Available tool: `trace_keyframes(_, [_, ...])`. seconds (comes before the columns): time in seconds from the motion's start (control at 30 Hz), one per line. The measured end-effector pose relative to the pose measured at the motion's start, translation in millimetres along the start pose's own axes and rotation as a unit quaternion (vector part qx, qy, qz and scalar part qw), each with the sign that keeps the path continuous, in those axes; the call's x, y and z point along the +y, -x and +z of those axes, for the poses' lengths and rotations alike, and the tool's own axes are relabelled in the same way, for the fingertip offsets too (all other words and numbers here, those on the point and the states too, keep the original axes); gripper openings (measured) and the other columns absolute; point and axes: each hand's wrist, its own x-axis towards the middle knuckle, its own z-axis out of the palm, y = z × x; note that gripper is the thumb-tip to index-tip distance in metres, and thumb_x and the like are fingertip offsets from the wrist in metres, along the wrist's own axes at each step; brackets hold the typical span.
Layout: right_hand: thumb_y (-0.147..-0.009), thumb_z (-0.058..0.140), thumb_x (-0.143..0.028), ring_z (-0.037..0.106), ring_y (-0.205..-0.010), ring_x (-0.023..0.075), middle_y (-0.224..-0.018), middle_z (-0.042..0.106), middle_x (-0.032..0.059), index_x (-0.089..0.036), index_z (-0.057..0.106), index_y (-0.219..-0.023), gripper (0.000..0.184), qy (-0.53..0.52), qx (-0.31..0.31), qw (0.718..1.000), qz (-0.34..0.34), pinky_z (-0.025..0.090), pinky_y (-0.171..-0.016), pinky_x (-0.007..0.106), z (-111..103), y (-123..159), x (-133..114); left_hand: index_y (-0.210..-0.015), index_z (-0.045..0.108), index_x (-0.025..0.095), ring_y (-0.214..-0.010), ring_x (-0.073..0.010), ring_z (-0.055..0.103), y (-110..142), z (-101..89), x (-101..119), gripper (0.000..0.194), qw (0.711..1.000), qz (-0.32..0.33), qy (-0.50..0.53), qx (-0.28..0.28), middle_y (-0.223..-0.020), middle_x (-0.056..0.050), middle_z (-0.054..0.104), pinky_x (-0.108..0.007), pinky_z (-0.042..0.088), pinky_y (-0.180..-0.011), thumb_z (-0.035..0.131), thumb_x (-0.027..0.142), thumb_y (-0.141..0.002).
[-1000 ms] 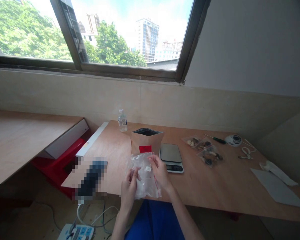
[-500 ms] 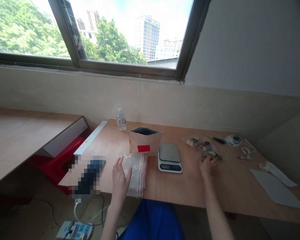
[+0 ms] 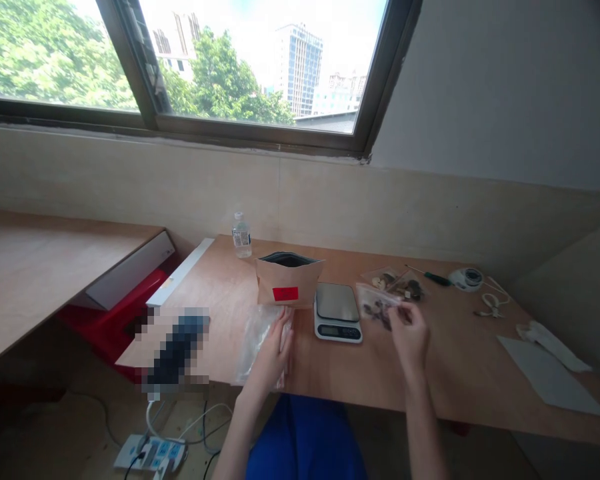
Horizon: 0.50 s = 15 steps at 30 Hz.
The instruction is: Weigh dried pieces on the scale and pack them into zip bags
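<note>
- Your left hand (image 3: 275,345) hides part of the clear bags (image 3: 253,339).
- You cannot read the tiny scale screen (image 3: 329,330).
- For you, the dark thing (image 3: 177,350) is all blurry.

Table (image 3: 460,360) with plastic bags (image 3: 251,340), scale (image 3: 338,303), seemingly screwdriver (image 3: 437,278)

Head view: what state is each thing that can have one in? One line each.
Paper pouch: standing, mouth open
Scale: platform uncovered, display unreadable
Bag of dark pieces: pinched by right hand, seal unclear
Clear bags: lying under left hand
Bottle: upright, capped
Screwdriver: lying down
White cable: bundled
Power strip: plugs inserted
</note>
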Motion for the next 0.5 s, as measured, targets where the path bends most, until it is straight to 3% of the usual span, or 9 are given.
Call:
trace_keyframes(0.1, [-0.075, 0.052, -0.03, 0.058, -0.072, 0.0184, -0.078, 0.062, 0.0039, -0.019, 0.054, -0.082, 0.013, -0.112, -0.157, 0.981, 0.012, 0.046, -0.064, 0.026, 5, 28, -50, -0.136, 0.036, 0.025, -0.134, -0.0193, 0.029, 5, -8.1, 45, 0.048, 0.994, 0.004, 0.106, -0.008, -0.144, -0.006, 0.036, -0.036, 0.022, -0.11, 0.039, 0.036, -0.09])
trace_keyframes(0.17, [-0.077, 0.051, -0.03, 0.057, -0.068, 0.0161, -0.077, 0.06, 0.002, -0.019, 0.054, -0.081, 0.012, -0.162, -0.289, 0.943, 0.016, 0.045, -0.06, 0.024, 12, 41, -69, -0.135, 0.038, 0.025, -0.132, -0.0208, 0.033, 11, -11.0, 62, 0.048, 0.991, 0.002, 0.136, -0.013, -0.141, -0.006, 0.04, -0.036, 0.026, -0.108, 0.044, 0.036, -0.088])
trace_keyframes(0.27, [-0.079, 0.048, -0.028, 0.055, -0.065, 0.014, -0.074, 0.059, 0.0001, -0.019, 0.054, -0.078, 0.01, -0.182, -0.407, 0.895, -0.003, 0.045, -0.058, 0.023, 26, 51, -79, -0.108, 0.058, 0.02, -0.104, -0.0229, 0.057, 17, -14.0, 67, 0.03, 0.991, -0.016, 0.134, -0.018, -0.109, -0.008, 0.063, -0.032, 0.044, -0.086, 0.046, 0.038, -0.087])
trace_keyframes(0.3, [-0.08, 0.047, -0.027, 0.055, -0.066, 0.0143, -0.075, 0.059, 0.0002, -0.019, 0.054, -0.079, 0.01, -0.176, -0.412, 0.894, -0.017, 0.045, -0.06, 0.023, 32, 53, -80, -0.094, 0.061, 0.019, -0.09, -0.0217, 0.06, 19, -14.9, 66, 0.026, 0.992, -0.024, 0.127, -0.014, -0.094, -0.007, 0.065, -0.03, 0.047, -0.076, 0.046, 0.039, -0.086])
trace_keyframes(0.37, [-0.079, 0.048, -0.026, 0.056, -0.077, 0.0168, -0.082, 0.06, 0.0022, -0.02, 0.055, -0.084, 0.01, -0.142, -0.354, 0.922, -0.061, 0.047, -0.071, 0.028, 44, 60, -81, -0.075, 0.057, 0.018, -0.067, -0.0173, 0.059, 21, -15.9, 61, 0.026, 0.991, -0.045, 0.128, -0.001, -0.072, -0.003, 0.061, -0.025, 0.045, -0.061, 0.049, 0.041, -0.085])
trace_keyframes(0.47, [-0.078, 0.054, -0.026, 0.053, -0.091, 0.0209, -0.092, 0.057, 0.0053, -0.02, 0.054, -0.089, 0.012, -0.073, -0.208, 0.968, -0.119, 0.043, -0.085, 0.036, 56, 76, -85, -0.07, 0.048, 0.019, -0.053, -0.0127, 0.052, 23, -14.2, 56, 0.026, 0.981, -0.083, 0.171, 0.027, -0.061, 0.003, 0.052, -0.023, 0.041, -0.052, 0.053, 0.041, -0.082])
trace_keyframes(0.5, [-0.078, 0.054, -0.027, 0.053, -0.09, 0.0206, -0.09, 0.056, 0.0048, -0.021, 0.053, -0.087, 0.011, -0.067, -0.199, 0.97, -0.122, 0.043, -0.084, 0.036, 58, 82, -87, -0.07, 0.046, 0.019, -0.052, -0.0124, 0.052, 24, -12.6, 55, 0.026, 0.977, -0.091, 0.187, 0.043, -0.06, 0.004, 0.051, -0.023, 0.042, -0.052, 0.054, 0.041, -0.081])
